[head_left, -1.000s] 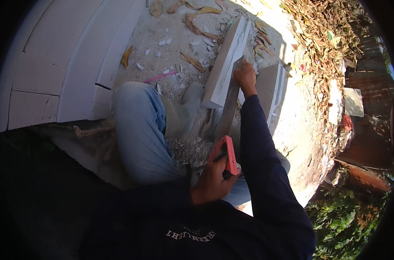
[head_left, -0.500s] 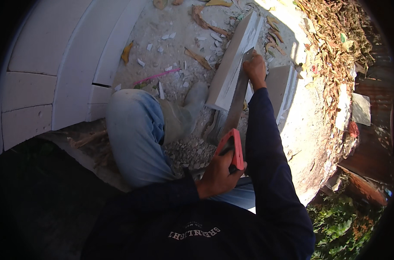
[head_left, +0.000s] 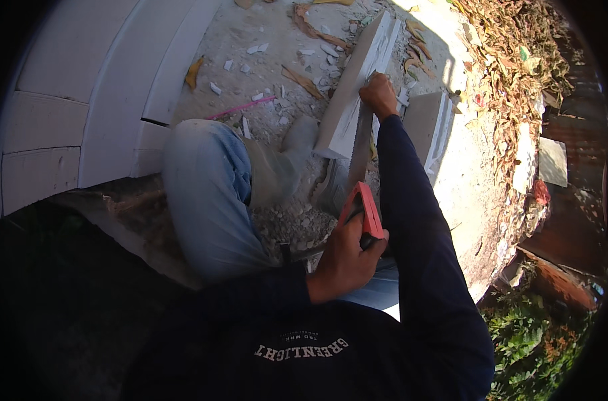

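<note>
The red saw handle (head_left: 364,215), wrapped tight by the left hand (head_left: 344,257), is drawn back slightly from a second ago. The right hand (head_left: 379,95) is clamped on the grey block (head_left: 350,93), beyond the blade (head_left: 358,150).

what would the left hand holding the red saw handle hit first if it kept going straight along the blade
Probably the long pale grey block: the left hand points the red-handled handsaw up at it, where the right hand steadies it. Depth is unclear.
</note>
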The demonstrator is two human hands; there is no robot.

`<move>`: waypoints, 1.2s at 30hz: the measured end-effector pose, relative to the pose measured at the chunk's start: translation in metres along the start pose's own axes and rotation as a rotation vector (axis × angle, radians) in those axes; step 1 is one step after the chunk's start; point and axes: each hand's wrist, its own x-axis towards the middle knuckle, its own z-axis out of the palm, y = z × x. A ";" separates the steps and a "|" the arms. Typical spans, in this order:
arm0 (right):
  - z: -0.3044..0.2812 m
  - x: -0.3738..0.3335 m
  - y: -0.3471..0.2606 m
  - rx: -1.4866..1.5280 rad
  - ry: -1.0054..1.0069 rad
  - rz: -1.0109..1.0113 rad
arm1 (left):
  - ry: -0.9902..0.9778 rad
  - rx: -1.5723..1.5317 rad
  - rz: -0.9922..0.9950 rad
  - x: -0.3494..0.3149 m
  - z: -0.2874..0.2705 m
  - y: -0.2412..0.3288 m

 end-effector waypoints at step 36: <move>-0.039 -0.129 -0.004 0.072 0.119 -0.002 | -0.012 0.160 0.377 -0.126 0.003 -0.052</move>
